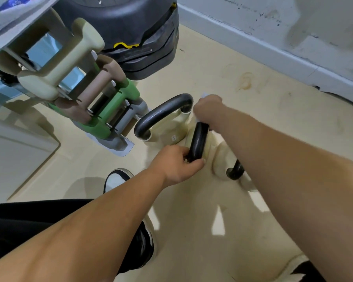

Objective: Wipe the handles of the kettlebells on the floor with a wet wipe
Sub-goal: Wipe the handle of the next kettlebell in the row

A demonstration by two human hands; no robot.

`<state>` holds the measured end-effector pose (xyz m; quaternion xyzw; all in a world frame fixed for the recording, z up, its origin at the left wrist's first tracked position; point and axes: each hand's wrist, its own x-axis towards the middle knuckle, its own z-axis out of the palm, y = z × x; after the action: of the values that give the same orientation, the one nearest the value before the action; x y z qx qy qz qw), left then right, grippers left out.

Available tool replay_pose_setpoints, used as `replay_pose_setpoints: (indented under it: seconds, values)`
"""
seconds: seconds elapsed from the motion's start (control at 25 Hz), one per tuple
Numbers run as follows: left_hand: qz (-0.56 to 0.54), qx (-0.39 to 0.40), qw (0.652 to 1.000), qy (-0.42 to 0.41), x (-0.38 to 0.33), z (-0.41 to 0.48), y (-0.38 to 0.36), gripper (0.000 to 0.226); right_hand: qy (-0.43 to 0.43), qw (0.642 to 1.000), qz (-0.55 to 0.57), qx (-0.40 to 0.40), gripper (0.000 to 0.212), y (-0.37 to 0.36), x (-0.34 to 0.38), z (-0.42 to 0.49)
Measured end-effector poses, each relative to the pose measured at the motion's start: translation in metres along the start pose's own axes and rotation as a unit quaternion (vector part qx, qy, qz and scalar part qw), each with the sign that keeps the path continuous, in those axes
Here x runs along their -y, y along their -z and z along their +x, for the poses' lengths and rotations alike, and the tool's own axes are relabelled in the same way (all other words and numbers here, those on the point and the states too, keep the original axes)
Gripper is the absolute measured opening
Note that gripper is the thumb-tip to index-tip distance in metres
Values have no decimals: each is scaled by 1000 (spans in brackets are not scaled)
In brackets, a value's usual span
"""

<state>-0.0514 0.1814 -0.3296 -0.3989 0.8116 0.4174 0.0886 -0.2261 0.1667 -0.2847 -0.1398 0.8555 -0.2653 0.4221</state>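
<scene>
Nearest on the glossy cream floor [192, 231], the left hand [174, 164] has its grip clamped on the near end of the middle cream kettlebell's black iron handle [198, 140], while past it the right hand [207, 107] is closed around a crumpled white wet wipe [204, 95] at the far end, just beside the cream kettlebell marked 8 [171, 137].

A home gym corner: dumbbell rack [73, 88], kettlebells [167, 127] (cream-bodied), stacked black weight plates [135, 37].
</scene>
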Motion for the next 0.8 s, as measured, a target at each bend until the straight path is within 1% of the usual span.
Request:
replay_pose_setpoints:
  seconds: [0.04, 0.08, 0.16, 0.28, 0.36, 0.44, 0.48, 0.6, 0.68, 0.72, 0.76, 0.8]
  values:
    - [6, 2, 1000, -5, 0, 0, 0, 49, -10, 998, -43, 36, 48, 4, -2, 3]
    - [15, 5, 1000, -9, -1, 0, 0, 48, -4, 998, -48, 42, 42, 8, 2, 6]
    - [22, 13, 1000, -11, -3, 1, 2, 47, -2, 999, -46, 18, 40, 12, 8, 6]
    - [36, 25, 999, -18, -5, 0, 3, 50, 20, 997, -66, -39, 51, -14, -9, -12]
    - [39, 25, 999, -25, -7, -2, 2, 46, 45, 995, -77, -47, 61, -27, -26, -37]
    - [40, 22, 998, -32, -11, -4, 2, 35, 47, 998, -18, -33, 73, -32, -44, -59]
    - [48, 20, 998, -36, -12, -6, 2, 31, 44, 999, 7, -18, 72, -34, -52, -69]
    - [50, 13, 998, -40, -12, -7, 1, 30, 22, 999, 33, 0, 60, -39, -55, -70]
    - [37, 12, 999, -27, -10, -6, 0, 34, 4, 997, 73, -21, 47, -34, -41, -48]
    - [37, 7, 999, -22, -8, -4, -2, 40, 16, 996, 83, -32, 37, -31, -31, -34]
    - [40, 0, 999, -20, -5, -2, -3, 45, 31, 996, 70, -38, 32, -26, -22, -20]
    - [40, -6, 999, -19, -3, -1, -5, 48, 40, 998, 26, -35, 29, -19, -11, -10]
